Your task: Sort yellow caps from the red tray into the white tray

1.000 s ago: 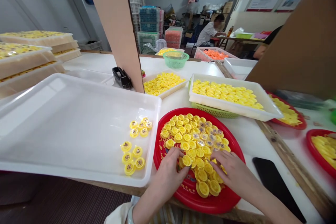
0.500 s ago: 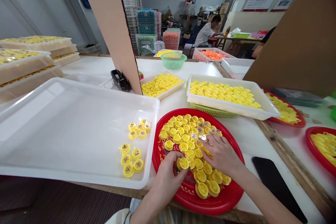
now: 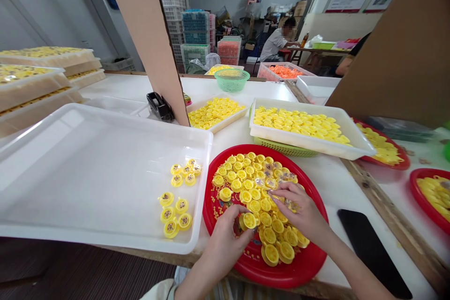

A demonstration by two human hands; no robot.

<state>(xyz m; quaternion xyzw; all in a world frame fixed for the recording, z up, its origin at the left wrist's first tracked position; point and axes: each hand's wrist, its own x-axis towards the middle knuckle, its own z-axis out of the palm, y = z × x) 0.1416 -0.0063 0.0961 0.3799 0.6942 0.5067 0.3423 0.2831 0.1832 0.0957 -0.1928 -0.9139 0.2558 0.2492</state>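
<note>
A round red tray [image 3: 298, 269] in front of me is covered with several small yellow cups [image 3: 246, 176]. My left hand [image 3: 227, 234] rests at the tray's near left, its fingers closed round one yellow cup [image 3: 250, 220]. My right hand [image 3: 298, 211] lies over the tray's middle, thumb and forefinger pinched on a small clear lid I can barely make out. Left of the red tray is a big white tray [image 3: 70, 168] with two small groups of filled yellow cups [image 3: 177, 204] near its right corner.
A white tray of yellow cups [image 3: 302, 126] sits on a green basket behind the red tray. A black phone [image 3: 369, 248] lies at the right. Cardboard dividers [image 3: 151, 33] stand left and right. Stacked trays [image 3: 38, 75] sit far left. A person sits at the back.
My right hand reached up the tray from its near edge, then drew back a little with its fingers pinched. My left hand kept hold of a cup and barely shifted.
</note>
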